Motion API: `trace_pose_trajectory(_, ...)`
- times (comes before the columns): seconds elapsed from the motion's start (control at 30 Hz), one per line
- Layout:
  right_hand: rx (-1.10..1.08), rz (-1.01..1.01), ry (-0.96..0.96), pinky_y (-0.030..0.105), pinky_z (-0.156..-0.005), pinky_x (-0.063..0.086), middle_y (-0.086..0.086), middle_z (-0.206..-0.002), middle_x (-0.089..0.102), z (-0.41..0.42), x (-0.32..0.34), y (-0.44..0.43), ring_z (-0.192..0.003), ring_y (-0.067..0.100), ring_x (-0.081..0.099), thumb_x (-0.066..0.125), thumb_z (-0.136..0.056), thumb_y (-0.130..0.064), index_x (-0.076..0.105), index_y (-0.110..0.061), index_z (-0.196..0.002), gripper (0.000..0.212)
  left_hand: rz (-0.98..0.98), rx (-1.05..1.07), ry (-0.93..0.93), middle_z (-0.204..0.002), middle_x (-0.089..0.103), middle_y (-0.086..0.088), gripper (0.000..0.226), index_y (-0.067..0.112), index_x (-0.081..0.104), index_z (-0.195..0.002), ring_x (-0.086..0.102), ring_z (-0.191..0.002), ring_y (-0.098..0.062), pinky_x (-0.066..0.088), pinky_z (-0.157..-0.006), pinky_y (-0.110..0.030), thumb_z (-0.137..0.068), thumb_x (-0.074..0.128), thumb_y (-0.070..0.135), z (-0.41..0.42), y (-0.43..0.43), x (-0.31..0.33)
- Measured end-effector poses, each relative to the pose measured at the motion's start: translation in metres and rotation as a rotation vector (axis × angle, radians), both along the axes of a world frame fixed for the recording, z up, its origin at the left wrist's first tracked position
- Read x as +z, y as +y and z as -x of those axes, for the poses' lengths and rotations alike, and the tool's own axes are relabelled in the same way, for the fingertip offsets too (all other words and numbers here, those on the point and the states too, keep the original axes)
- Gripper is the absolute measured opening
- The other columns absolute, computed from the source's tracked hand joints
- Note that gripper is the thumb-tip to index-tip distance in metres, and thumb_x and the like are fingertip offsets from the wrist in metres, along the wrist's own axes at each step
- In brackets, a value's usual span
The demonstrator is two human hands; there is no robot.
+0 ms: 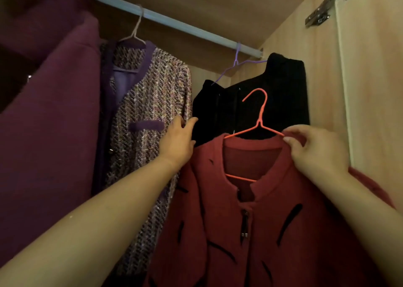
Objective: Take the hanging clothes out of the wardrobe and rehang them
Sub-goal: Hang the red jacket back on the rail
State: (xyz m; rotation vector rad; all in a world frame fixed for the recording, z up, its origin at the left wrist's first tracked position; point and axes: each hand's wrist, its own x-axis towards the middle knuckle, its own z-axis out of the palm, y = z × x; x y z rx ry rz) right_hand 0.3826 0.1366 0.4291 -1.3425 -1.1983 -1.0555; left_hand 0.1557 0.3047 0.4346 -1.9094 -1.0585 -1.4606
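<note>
A dark red jacket with black marks and a zip hangs on a coral wire hanger, whose hook is off the rail and free in the air. My right hand pinches the jacket's collar and the hanger's right shoulder. My left hand reaches between the tweed jacket and the black garment, thumb against the black cloth, fingers behind the tweed. The tweed jacket and the black garment hang from the pale rail on light wire hangers.
A plum coat fills the left side. The wardrobe's wooden side wall stands close on the right, with a metal door hinge at the top right. The rail shows a bare stretch between the two hanger hooks.
</note>
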Motion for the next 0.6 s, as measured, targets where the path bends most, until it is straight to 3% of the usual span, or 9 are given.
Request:
trace_pose_trajectory(0.27, 0.047, 0.055, -0.033, 0.034, -0.074, 0.047, 0.004, -0.101, 0.069, -0.009, -0.002, 0.009, -0.096, 0.031, 0.061, 0.058, -0.088, -0.027, 0.066, -0.028, -0.108, 0.021, 0.069, 0.085, -0.035, -0.114, 0.048, -0.02, 0.068, 0.02, 0.024, -0.144, 0.054, -0.093, -0.042, 0.043, -0.068, -0.046, -0.084, 0.05, 0.0, -0.006, 0.006, -0.027)
trace_pose_trajectory(0.4, 0.107, 0.056, -0.015, 0.033, -0.074, 0.046, 0.003, -0.1, 0.069, -0.005, -0.016, 0.001, -0.095, 0.03, 0.061, 0.057, -0.089, -0.029, 0.066, -0.029, -0.109, 0.021, 0.016, 0.05, -0.09, -0.124, 0.041, -0.024, 0.064, 0.01, 0.032, -0.141, 0.055, -0.08, -0.047, 0.042, -0.063, -0.046, -0.081, 0.045, -0.008, 0.015, -0.006, -0.047)
trace_pose_trajectory(0.5, 0.172, 0.033, 0.01, 0.031, -0.073, 0.044, 0.0, -0.1, 0.069, -0.002, -0.036, -0.008, -0.094, 0.026, 0.062, 0.058, -0.089, -0.029, 0.067, -0.028, -0.107, 0.021, -0.067, 0.052, -0.073, -0.123, 0.041, -0.023, 0.057, 0.007, 0.038, -0.136, 0.054, -0.083, -0.045, 0.045, -0.067, -0.049, -0.082, 0.046, -0.01, 0.036, -0.019, -0.059)
trace_pose_trajectory(0.6, 0.217, 0.009, 0.061, 0.031, -0.072, 0.045, -0.002, -0.101, 0.069, 0.002, -0.057, -0.017, -0.092, 0.025, 0.063, 0.059, -0.087, -0.029, 0.067, -0.029, -0.107, 0.021, -0.119, 0.059, -0.075, -0.119, 0.043, -0.023, 0.049, 0.006, 0.043, -0.132, 0.054, -0.077, -0.045, 0.044, -0.062, -0.048, -0.084, 0.047, -0.008, 0.053, -0.034, -0.068)
